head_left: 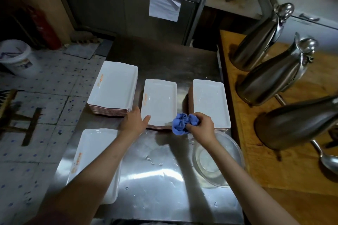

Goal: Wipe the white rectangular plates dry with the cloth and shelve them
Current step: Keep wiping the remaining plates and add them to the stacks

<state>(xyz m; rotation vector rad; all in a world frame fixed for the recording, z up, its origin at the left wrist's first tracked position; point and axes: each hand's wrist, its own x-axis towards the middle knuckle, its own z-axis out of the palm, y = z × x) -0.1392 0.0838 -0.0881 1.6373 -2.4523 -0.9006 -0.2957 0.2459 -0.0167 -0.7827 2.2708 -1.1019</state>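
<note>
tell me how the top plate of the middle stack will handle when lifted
The top plate looks rigid and glazed, so probably slippery, more so with water droplets on the steel table. Likely breakable if dropped. The left hand already touches its corner.

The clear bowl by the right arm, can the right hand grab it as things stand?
Probably not yet: the right hand is gripping the blue cloth. The clear bowl lies uncovered just beneath that forearm, so the path looks free.
</note>
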